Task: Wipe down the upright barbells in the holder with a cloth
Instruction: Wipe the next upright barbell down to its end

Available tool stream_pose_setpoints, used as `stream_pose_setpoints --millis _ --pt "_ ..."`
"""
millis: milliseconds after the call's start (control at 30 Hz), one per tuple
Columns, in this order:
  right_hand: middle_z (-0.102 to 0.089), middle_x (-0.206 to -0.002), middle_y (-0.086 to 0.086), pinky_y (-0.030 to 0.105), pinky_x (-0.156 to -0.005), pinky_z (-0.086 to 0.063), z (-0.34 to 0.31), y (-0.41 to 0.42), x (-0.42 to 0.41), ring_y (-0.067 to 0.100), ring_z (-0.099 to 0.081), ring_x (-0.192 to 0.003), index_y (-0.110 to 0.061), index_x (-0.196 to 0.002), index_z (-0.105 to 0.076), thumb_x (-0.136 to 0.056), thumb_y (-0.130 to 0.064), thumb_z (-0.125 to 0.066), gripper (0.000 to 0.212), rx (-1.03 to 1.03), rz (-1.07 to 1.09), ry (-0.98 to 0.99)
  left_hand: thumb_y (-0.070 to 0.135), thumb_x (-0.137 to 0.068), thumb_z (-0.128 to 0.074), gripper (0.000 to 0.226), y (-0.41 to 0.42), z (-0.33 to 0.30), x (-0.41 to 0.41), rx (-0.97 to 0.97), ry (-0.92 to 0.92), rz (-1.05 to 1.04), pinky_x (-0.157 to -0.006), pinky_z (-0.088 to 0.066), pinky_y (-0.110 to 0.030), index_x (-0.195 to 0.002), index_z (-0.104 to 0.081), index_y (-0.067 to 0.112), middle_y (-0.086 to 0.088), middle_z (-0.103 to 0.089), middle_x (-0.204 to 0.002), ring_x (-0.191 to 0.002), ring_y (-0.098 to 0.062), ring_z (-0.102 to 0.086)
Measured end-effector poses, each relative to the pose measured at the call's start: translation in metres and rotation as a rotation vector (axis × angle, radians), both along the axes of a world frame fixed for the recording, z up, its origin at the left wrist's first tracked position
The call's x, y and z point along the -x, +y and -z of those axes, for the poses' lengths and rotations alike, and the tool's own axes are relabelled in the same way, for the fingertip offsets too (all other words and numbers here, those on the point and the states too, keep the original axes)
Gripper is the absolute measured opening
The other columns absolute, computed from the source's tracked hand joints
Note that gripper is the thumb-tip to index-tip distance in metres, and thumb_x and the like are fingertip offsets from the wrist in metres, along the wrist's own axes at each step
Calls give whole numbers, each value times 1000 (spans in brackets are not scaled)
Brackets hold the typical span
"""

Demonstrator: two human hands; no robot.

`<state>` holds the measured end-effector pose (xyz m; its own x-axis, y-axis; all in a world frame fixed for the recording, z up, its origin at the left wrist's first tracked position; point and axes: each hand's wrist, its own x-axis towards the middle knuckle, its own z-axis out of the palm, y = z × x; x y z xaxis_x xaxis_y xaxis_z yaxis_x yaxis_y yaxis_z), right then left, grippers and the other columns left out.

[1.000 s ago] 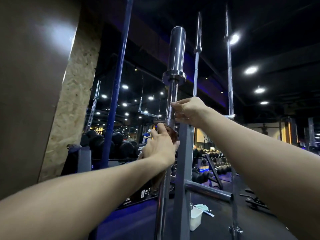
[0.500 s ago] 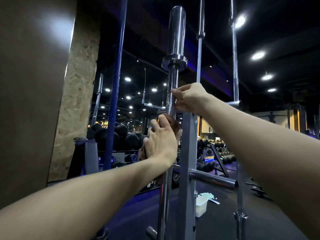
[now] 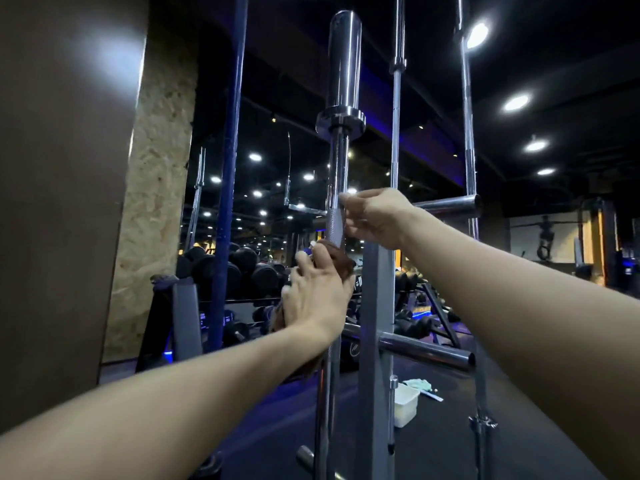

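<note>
Steadying the nearest barbell (image 3: 335, 174) with my right hand (image 3: 375, 218), fingers curled at the top of its rough grip section, while my left hand (image 3: 317, 296) clenches the brown cloth (image 3: 341, 259) round the shaft just below. It stands upright in the holder (image 3: 375, 306); steel, stiff, surely heavy, slick where polished, so I'd grip the knurling. The cloth's soft, bunches easily. Down on the floor, a white tub (image 3: 405, 405); contents hidden.

upright chrome barbell (image 3: 341, 161), brown cloth (image 3: 341, 259)
</note>
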<state>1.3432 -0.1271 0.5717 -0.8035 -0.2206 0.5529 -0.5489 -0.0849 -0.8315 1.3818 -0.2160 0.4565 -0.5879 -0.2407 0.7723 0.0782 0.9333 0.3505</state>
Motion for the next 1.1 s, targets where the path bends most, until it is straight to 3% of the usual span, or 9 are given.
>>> stream_pose_setpoints --millis 100,200,367,500,567,667,800,933,1100 --pt "-54 -69 10 26 -49 -48 -6 -6 -4 18 -51 -56 0 -88 -62 -90 -10 -64 10 -56 60 57 37 -94 -50 44 1 -37 5 -61 104 28 -92 -40 -46 -122 -25 13 -14 -35 -125 -116 -33 -46" --pt "-57 -68 12 21 -38 -42 -7 -8 -1 14 -55 -42 7 -101 -64 -90 -1 -61 14 -34 70 62 20 -95 -50 36 1 -73 15 -97 177 26 -90 -41 -48 -120 -24 13 -15 -34 -125 -116 -35 -45" --pt "-60 -70 6 20 -49 -49 0 -3 7 10 -55 -50 -2 -93 -64 -90 -11 -64 10 74 -24 -9 37 -95 -47 45 1 -21 10 -51 100 83 -90 -42 -48 -124 -21 14 -14 -30 -127 -116 -34 -44" --pt "-61 -74 5 27 -75 -55 6 -6 11 13 -56 -67 -5 -86 -64 -87 -12 -67 7 82 -9 -11 49 -95 -41 52 -2 37 -6 38 -76 4 -87 -43 -44 -125 -21 12 -12 -32 -128 -117 -31 -45" --pt "-61 -74 7 28 -68 -57 2 -7 7 15 -58 -68 -2 -93 -64 -87 -13 -68 13 27 43 16 49 -94 -44 53 -1 31 -7 5 -93 6 -89 -42 -44 -126 -23 12 -12 -34 -128 -118 -31 -46" --pt "-60 -72 8 24 -47 -49 -1 -8 0 17 -56 -58 -2 -88 -63 -88 -12 -67 11 -36 103 59 34 -94 -52 46 -1 -23 -1 -101 35 66 -94 -40 -48 -124 -25 12 -14 -35 -127 -118 -34 -45" --pt "-64 -77 15 35 -64 -55 -4 -8 5 25 -61 -66 -3 -78 -65 -86 -9 -68 11 -13 100 54 9 -92 -48 38 5 -62 8 -71 51 20 -89 -41 -47 -120 -24 13 -16 -32 -125 -114 -34 -45" --pt "-57 -68 7 19 -43 -46 1 -5 7 11 -54 -48 -6 -79 -62 -89 -13 -66 13 -34 95 61 27 -96 -47 42 7 -28 8 32 103 -34 -88 -40 -46 -116 -12 16 -16 -29 -125 -114 -35 -42" --pt "-57 -69 6 23 -50 -50 -1 -7 -3 13 -54 -59 -9 -76 -60 -89 -14 -66 15 -96 165 68 43 -96 -42 54 4 19 1 127 -43 -70 -92 -40 -47 -124 -6 13 -21 -23 -138 -122 -37 -39"
